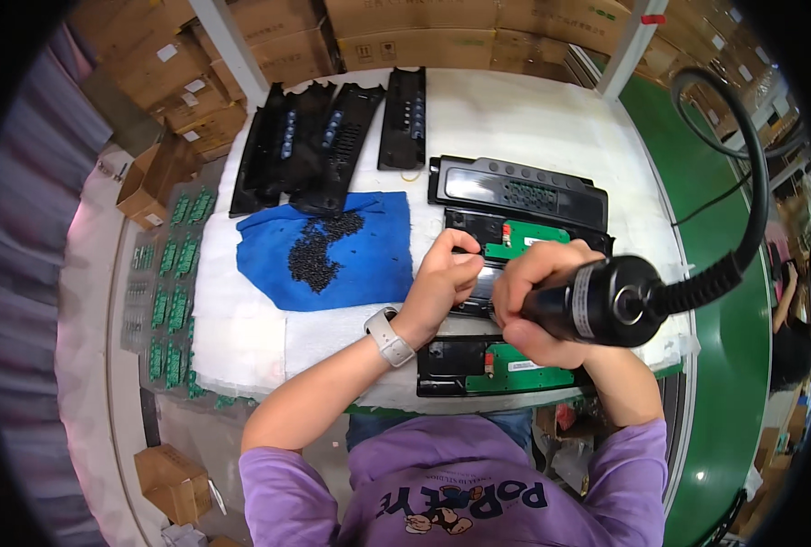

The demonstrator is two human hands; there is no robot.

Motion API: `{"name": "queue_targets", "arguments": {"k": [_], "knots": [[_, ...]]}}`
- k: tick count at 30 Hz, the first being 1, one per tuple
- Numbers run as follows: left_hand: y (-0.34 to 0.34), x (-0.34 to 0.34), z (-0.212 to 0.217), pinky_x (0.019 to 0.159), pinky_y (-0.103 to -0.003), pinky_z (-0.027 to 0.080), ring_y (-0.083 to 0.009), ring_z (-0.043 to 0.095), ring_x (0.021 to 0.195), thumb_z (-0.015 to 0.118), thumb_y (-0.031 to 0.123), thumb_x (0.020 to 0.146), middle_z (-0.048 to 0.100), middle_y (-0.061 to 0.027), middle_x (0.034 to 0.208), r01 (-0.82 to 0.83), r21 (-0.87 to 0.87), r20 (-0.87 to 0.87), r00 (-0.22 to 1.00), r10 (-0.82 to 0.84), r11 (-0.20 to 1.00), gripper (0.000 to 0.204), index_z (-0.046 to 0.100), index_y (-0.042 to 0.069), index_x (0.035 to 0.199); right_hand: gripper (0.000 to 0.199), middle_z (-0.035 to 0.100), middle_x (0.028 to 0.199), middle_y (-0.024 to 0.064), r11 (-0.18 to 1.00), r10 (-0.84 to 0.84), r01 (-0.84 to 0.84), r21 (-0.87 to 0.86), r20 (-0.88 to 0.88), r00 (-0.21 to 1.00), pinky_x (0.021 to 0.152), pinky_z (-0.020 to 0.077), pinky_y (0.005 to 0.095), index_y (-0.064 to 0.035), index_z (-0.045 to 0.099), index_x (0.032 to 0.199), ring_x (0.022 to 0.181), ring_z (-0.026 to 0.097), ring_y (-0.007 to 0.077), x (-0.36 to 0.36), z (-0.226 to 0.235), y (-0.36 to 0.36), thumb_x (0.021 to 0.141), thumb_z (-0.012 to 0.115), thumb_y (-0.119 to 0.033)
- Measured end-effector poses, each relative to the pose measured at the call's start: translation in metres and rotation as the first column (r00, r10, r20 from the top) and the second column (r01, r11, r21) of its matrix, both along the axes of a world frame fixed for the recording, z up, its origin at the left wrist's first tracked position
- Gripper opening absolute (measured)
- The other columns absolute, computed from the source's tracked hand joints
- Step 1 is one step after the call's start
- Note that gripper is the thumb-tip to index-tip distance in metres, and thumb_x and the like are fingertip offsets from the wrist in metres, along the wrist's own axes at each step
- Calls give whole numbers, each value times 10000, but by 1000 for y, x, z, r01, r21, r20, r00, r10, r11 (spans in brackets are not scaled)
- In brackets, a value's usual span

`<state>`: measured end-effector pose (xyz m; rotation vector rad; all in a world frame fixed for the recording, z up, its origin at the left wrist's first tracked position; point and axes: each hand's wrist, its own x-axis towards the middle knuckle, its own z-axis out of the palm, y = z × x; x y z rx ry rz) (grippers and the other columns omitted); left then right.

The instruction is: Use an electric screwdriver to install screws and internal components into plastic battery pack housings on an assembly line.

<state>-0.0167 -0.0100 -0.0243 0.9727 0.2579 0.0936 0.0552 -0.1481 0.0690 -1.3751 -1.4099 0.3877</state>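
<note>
Purple cotton shirt with a cartoon print filled the near edge, both bare forearms rising from it. Just beyond lay a black plastic housing, long and rectangular, with a green circuit board seated in its right half. Right hand was wrapped in a closed fist around a black cylindrical electric screwdriver, glossy barrel, with a ribbed black hose curving up and away to the far right. Left hand, a white band on its wrist, had fingers curled and fingertips pinched together at the edge of the middle housing; what they pinched was too small to tell. That middle housing sat between the hands, at the centre of the white padded table, carrying a second green board. Further back lay a finished black panel with a smooth window and rows of round buttons. Left of the hands, a blue cloth, soft and creased, held a heap of small black screws. At the far side lay four bare black panels, fanned. Off the table's left, trays of green boards; cardboard cartons stood farthest.
</note>
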Motion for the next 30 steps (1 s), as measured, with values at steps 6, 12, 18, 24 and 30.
{"name": "queue_targets", "arguments": {"k": [6,12,18,24,30], "knots": [[17,-1,14,537,-217,479,-164,629,649,573,105,867,627,-107,751,124,105,66,989,-132,987,175,436,31,946,260,485,559,20,978,78,-7,207,-337,938,416,391,280,-31,452,812,434,465,127,9,-18,-7,735,690,-102],[19,-7,21,485,-196,481,-180,658,625,621,86,834,646,-120,705,211,124,34,976,-217,970,118,544,2,802,261,448,600,3,786,321,145,602,-597,736,547,423,310,-54,423,952,449,451,105,26,1,-27,844,558,-250],[9,-11,20,451,-174,414,-112,636,576,643,127,824,635,-63,648,234,303,30,967,-254,924,138,619,1,774,222,424,609,7,724,280,286,628,-646,710,561,376,296,-47,424,956,461,422,109,34,-3,-34,861,516,-225],[8,-11,19,454,-175,411,-104,633,568,651,136,817,640,-60,651,238,307,31,965,-260,922,149,614,-1,770,220,426,610,9,736,275,269,621,-638,720,565,380,297,-49,424,953,457,424,109,29,-5,-30,862,510,-229],[6,-10,23,448,-176,409,-103,634,566,633,122,824,644,-66,649,305,320,1,947,-323,897,141,608,-1,761,226,428,615,9,748,280,253,614,-637,718,561,385,302,-47,430,958,458,421,112,28,-7,-30,865,506,-239]]}}
